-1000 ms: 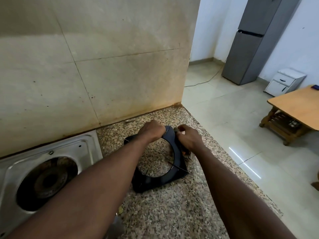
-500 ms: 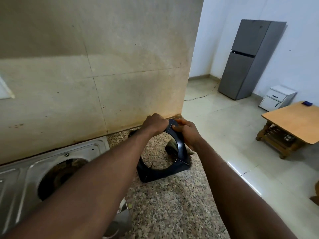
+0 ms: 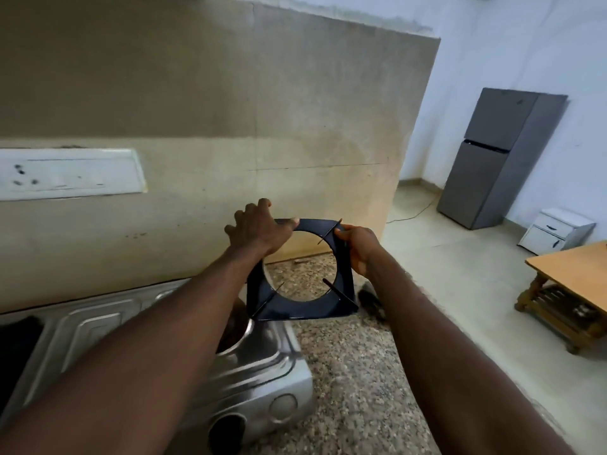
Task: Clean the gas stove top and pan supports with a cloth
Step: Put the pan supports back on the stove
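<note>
A black square pan support [image 3: 302, 307] with a round opening and thin prongs is held in the air above the right end of the steel gas stove [image 3: 262, 359]. My left hand [image 3: 256, 229] grips its upper left edge. My right hand [image 3: 356, 249] grips its right edge. The support is tilted, its face turned toward me. My left forearm hides most of the stove's right burner opening. A dark small thing [image 3: 369, 300], perhaps a cloth, lies blurred on the counter behind my right wrist.
The stove stands on a speckled granite counter [image 3: 354, 372] against a stained beige wall [image 3: 295, 110]. A white switch plate [image 3: 69, 174] is on the wall at left. Beyond the counter's right edge are a grey fridge [image 3: 499, 156], a small white drawer unit [image 3: 555, 229] and a wooden table [image 3: 571, 290].
Both hands have lifted the pan support off the counter and carried it left, above the stove's right end. The view has tilted up and swung left.
</note>
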